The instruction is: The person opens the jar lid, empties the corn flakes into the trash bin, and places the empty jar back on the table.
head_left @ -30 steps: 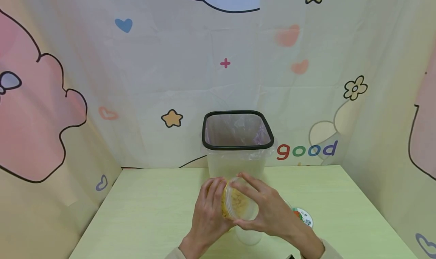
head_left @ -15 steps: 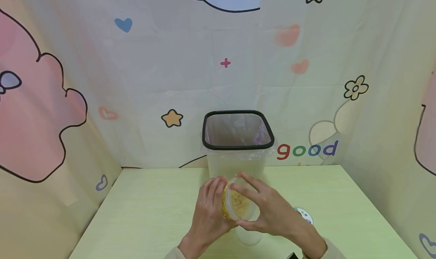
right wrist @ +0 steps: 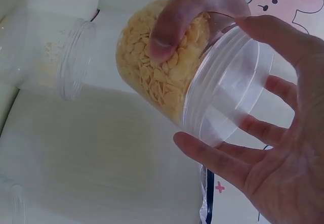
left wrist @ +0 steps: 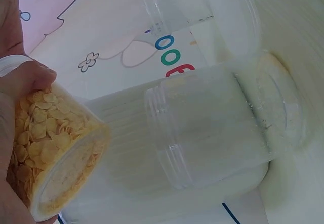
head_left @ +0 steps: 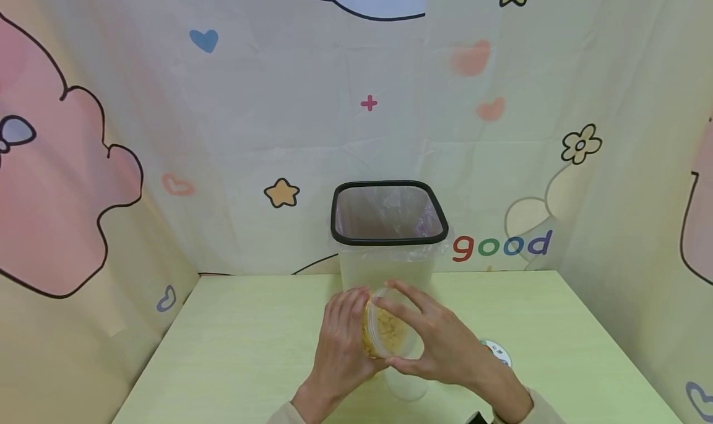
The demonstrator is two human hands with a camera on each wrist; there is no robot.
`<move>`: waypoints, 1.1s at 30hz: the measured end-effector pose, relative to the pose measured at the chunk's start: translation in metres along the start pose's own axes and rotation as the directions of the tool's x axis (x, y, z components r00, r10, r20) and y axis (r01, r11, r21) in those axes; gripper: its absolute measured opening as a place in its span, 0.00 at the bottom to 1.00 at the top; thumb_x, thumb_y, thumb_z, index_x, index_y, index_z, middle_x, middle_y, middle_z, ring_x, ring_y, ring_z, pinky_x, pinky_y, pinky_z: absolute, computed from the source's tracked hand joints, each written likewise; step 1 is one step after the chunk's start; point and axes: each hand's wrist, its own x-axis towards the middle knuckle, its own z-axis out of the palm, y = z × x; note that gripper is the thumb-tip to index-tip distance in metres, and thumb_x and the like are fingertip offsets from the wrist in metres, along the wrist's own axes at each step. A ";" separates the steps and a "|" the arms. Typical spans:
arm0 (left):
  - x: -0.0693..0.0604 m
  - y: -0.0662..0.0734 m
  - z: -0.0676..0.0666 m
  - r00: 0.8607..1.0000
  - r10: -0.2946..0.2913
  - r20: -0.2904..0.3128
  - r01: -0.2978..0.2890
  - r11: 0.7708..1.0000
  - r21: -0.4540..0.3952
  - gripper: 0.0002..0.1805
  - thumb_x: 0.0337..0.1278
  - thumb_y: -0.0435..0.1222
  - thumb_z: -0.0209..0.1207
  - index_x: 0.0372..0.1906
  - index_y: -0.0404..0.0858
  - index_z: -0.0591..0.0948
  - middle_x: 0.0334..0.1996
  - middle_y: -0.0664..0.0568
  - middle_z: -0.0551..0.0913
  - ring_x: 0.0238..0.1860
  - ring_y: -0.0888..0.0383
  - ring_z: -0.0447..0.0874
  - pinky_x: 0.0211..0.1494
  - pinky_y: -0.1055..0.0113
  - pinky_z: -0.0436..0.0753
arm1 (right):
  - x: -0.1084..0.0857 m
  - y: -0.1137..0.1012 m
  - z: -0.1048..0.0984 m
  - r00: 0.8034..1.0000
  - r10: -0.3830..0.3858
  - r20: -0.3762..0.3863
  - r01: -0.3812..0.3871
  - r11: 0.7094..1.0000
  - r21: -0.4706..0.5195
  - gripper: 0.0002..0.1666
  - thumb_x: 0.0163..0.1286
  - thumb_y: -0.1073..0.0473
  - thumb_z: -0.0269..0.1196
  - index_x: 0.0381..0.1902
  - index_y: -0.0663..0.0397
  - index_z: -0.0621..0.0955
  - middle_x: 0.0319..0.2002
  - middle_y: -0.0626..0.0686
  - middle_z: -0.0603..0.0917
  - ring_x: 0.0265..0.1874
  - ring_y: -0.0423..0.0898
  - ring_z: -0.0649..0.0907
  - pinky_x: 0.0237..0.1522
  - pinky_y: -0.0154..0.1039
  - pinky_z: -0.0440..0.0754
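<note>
We are looking at a jar that is lying on its side in the air between the two hands, over the table and on the near side of the bin. Its long axis is running mostly across, from the person's left to right, and its clear end is pointing to the right and partly toward the head camera. We are seeing a round, see-through body packed with thin, crinkled yellow flakes, and smooth rings are circling the clear end; whether a separate lid is sitting there, we cannot tell.

The left hand is gripping the flake-filled body, its fingers and thumb wrapping round it. The right hand is spreading wide, and its curved fingers and thumb are holding the edge of the clear end from opposite sides.

In the left wrist view, a see-through container with a threaded neck is standing near the bin. The bin is wearing a thin, wrinkled plastic liner under a black rim, and a printed disc is lying beyond the right forearm.
</note>
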 end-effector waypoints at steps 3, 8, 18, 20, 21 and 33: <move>0.000 0.002 0.000 1.000 -0.013 -0.004 0.013 1.000 -0.001 0.61 0.11 0.60 0.80 0.60 0.31 0.71 0.56 0.44 0.78 0.56 0.47 0.78 0.61 0.51 0.77 | 0.000 -0.002 0.002 1.000 0.022 -0.012 -0.021 1.000 0.014 0.52 0.49 0.40 0.75 0.71 0.40 0.68 0.69 0.54 0.69 0.61 0.53 0.77 0.51 0.51 0.84; 0.004 0.006 0.003 0.998 -0.042 -0.045 0.043 0.999 0.011 0.53 0.19 0.54 0.78 0.58 0.29 0.73 0.54 0.43 0.79 0.54 0.46 0.78 0.57 0.51 0.79 | 0.004 -0.011 0.009 0.981 0.178 -0.074 -0.176 0.984 0.034 0.51 0.59 0.34 0.66 0.75 0.39 0.61 0.73 0.57 0.65 0.64 0.57 0.76 0.52 0.57 0.83; 0.012 0.013 0.008 0.992 -0.084 -0.094 0.093 0.991 0.094 0.58 0.15 0.56 0.79 0.59 0.29 0.72 0.53 0.43 0.78 0.53 0.46 0.77 0.58 0.50 0.77 | 0.015 -0.019 0.021 0.912 0.363 -0.189 -0.373 0.928 -0.017 0.42 0.63 0.37 0.62 0.73 0.37 0.65 0.70 0.60 0.70 0.56 0.60 0.82 0.32 0.53 0.85; 0.012 0.014 0.008 0.992 -0.088 -0.093 0.098 0.989 0.109 0.59 0.14 0.58 0.80 0.60 0.29 0.72 0.53 0.42 0.78 0.54 0.46 0.77 0.59 0.50 0.76 | 0.016 -0.020 0.022 0.898 0.393 -0.199 -0.405 0.914 -0.024 0.41 0.62 0.36 0.61 0.72 0.37 0.66 0.67 0.59 0.73 0.53 0.58 0.83 0.30 0.51 0.85; 0.012 0.014 0.008 0.992 -0.089 -0.093 0.100 0.988 0.116 0.60 0.14 0.58 0.80 0.60 0.29 0.72 0.53 0.42 0.78 0.54 0.46 0.77 0.59 0.50 0.76 | 0.016 -0.020 0.022 0.892 0.406 -0.200 -0.419 0.907 -0.027 0.42 0.62 0.36 0.61 0.72 0.38 0.67 0.66 0.59 0.74 0.52 0.57 0.83 0.30 0.51 0.84; 0.010 0.012 0.008 0.994 -0.070 -0.089 0.083 0.985 0.152 0.59 0.12 0.58 0.80 0.59 0.30 0.72 0.53 0.43 0.78 0.53 0.46 0.77 0.60 0.51 0.76 | 0.015 -0.018 0.021 0.882 0.415 -0.223 -0.421 0.907 0.022 0.41 0.53 0.39 0.70 0.64 0.44 0.76 0.51 0.56 0.83 0.47 0.53 0.84 0.41 0.51 0.85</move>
